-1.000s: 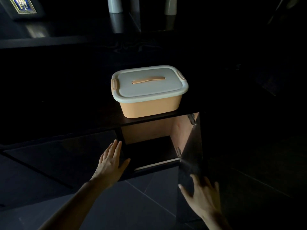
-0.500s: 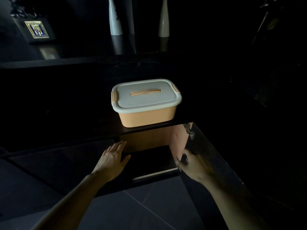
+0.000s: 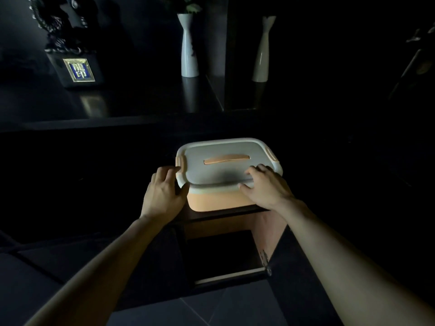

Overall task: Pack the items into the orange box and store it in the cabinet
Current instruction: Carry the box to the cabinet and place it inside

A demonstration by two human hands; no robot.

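Here the orange box [image 3: 219, 200] sits on the dark cabinet top, right at its front edge, directly above the open cabinet [image 3: 221, 255] compartment whose door [image 3: 306, 267] is swung out to the right. Its pale lid [image 3: 226, 163] is on, with the side clips looking closed. The left hand [image 3: 164, 192] lies against the box's left end near the clip, fingers spread and not yet wrapped around anything; the right hand [image 3: 264, 184] rests open over the lid's near right corner, thumb at the front rim, also not clamped. Neither hand grips the box so far. The box looks like rigid, smooth plastic, so it should keep its shape when squeezed but could slip between bare palms. Its weight depends on what is packed inside, which cannot be seen. The safest hold is probably at both short ends, fingers hooked under the lid's overhanging rim, rather than pressing on the lid. The orange strap handle [image 3: 226, 159] on top offers a one-handed option, if the clips hold.
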